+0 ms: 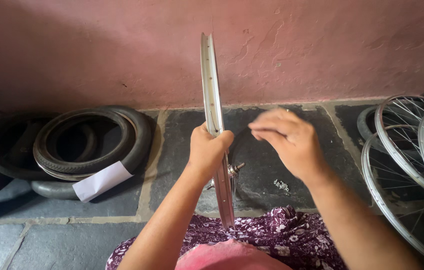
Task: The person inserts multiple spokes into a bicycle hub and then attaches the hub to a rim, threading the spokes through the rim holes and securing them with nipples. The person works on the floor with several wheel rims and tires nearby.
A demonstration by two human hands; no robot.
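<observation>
While the left hand [207, 152] clamps the upright bicycle wheel rim [212, 100], the right hand [287, 140] works just beside it.

Standing edge-on on the person's floral-clothed lap, the rim has its hub axle [234, 168] poking out below the left grip, which is closed firmly round the metal. Blurred, the right hand's fingers look loosely curled; whether they pinch anything I cannot tell. Keeping the rim steady and vertical likely helps. Open stone floor [267, 175] lies ahead; stacked tyres [92, 145] crowd the left, spoked wheels [412, 160] the right, the pink wall [322, 50] close behind.
</observation>
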